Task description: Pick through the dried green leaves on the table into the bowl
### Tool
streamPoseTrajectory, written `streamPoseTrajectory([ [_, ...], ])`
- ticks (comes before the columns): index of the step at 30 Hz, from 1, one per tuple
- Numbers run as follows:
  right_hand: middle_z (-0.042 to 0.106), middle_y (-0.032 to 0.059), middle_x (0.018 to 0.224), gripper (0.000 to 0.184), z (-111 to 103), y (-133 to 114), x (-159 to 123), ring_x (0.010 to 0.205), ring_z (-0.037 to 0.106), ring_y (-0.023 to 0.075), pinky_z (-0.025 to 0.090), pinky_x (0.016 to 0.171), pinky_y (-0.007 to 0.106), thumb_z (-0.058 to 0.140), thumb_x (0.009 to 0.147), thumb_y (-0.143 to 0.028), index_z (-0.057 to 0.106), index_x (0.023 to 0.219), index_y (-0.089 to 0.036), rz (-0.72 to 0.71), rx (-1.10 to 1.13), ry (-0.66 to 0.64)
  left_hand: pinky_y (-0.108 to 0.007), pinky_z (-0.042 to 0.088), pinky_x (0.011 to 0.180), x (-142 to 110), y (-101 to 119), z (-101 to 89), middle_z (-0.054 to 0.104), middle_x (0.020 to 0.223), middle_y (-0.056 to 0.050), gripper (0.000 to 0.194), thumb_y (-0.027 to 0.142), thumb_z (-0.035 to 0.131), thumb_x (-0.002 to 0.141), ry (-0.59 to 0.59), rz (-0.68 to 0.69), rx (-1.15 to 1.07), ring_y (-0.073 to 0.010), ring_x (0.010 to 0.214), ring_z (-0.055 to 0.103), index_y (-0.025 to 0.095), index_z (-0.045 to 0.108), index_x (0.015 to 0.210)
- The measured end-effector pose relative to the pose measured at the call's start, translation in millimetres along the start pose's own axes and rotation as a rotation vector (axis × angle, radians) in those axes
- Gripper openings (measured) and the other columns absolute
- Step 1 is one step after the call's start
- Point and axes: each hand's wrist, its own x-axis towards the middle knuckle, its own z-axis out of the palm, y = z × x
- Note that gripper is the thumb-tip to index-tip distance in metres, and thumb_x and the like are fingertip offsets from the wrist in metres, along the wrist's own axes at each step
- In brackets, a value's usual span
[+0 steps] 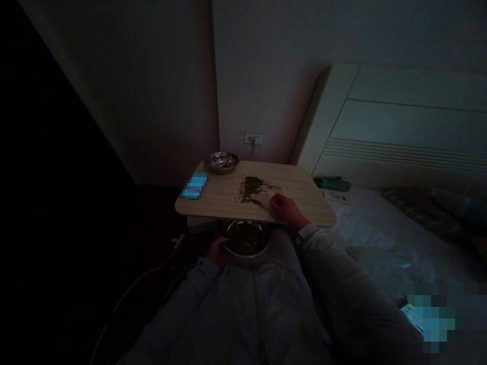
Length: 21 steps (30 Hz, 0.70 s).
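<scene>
A loose pile of small dark green grains, perhaps beans, lies spread on a light wooden table. Just right of the pile, my right hand rests by the table's near edge with its fingers curled together. Whatever they hold, if anything, is too small and dark to make out. My left hand grips the left rim of a metal bowl at my lap, below the table edge. Dark contents show inside this bowl, but the dim light hides what they are.
Another metal bowl stands at the table's back left corner, with a lit phone in front of it. A wall socket holds a plug. To the right are a bed, a green bottle and a cable at left.
</scene>
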Motion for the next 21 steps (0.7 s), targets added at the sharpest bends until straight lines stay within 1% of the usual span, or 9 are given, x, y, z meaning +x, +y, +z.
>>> streamPoseTrajectory([
  [4,0.069,0.0058,0.08,0.012,-7.7,3.0,-2.1,0.07,0.06,0.0135,0.041,0.063,0.022,0.052,0.083,-0.02,0.063,0.086,-0.016,-0.004,0.014,0.013,-0.031,0.054,0.065,-1.2,0.5,1.9,0.072,0.066,-0.004,0.024,0.005,0.05,0.072,0.022,-0.014,0.002,-0.0183,0.065,0.068,0.014,0.064,0.089],
  [7,0.068,0.0052,0.08,0.012,-14.5,10.1,-4.0,0.07,0.06,0.0147,0.042,0.064,0.024,0.051,0.083,-0.021,0.062,0.086,-0.017,-0.031,0.055,0.041,-0.032,0.054,0.065,-1.8,0.9,2.1,0.072,0.067,-0.004,0.023,0.006,0.05,0.072,0.012,-0.022,0.007,-0.0194,0.066,0.068,0.014,0.064,0.089],
  [9,0.067,0.0045,0.077,0.012,-19.2,16.4,-5.6,0.069,0.06,0.015,0.043,0.064,0.025,0.051,0.082,-0.022,0.061,0.085,-0.017,-0.018,0.081,0.071,-0.032,0.053,0.064,-1.3,0.9,1.2,0.072,0.067,-0.005,0.023,0.007,0.051,0.072,0.012,-0.031,0.015,-0.0201,0.067,0.068,0.013,0.064,0.09],
  [12,0.066,0.0042,0.074,0.011,-25.4,23.0,-9.3,0.066,0.059,0.0148,0.042,0.062,0.025,0.051,0.082,-0.023,0.06,0.084,-0.017,0.052,0.106,0.092,-0.032,0.053,0.065,0.5,0.3,-0.8,0.072,0.067,-0.005,0.028,0.007,0.051,0.071,0.01,-0.026,0.015,-0.0206,0.069,0.068,0.012,0.064,0.095],
  [15,0.066,0.0045,0.074,0.01,-27.3,22.0,-14.0,0.061,0.058,0.0133,0.041,0.059,0.024,0.051,0.081,-0.022,0.059,0.084,-0.016,0.173,0.118,0.079,-0.033,0.053,0.067,1.2,-0.2,-1.5,0.072,0.069,-0.005,0.031,0.007,0.052,0.071,-0.002,-0.011,0.011,-0.0217,0.073,0.069,0.013,0.064,0.1],
  [18,0.066,0.004,0.07,0.008,-23.0,15.1,-17.5,0.058,0.057,0.0129,0.039,0.056,0.023,0.051,0.081,-0.02,0.057,0.083,-0.016,0.251,0.115,0.054,-0.033,0.052,0.063,0.0,0.3,-0.5,0.071,0.066,-0.004,0.03,0.008,0.052,0.072,0.024,-0.019,0.033,-0.0215,0.069,0.068,0.013,0.064,0.099],
  [21,0.066,0.0049,0.069,0.006,-13.8,7.1,-17.1,0.061,0.059,0.014,0.039,0.056,0.023,0.052,0.079,-0.019,0.057,0.081,-0.016,0.258,0.096,0.051,-0.032,0.052,0.06,-1.3,1.1,0.7,0.07,0.064,-0.004,0.027,0.009,0.051,0.073,0.032,-0.041,0.056,-0.021,0.064,0.067,0.012,0.064,0.096],
])
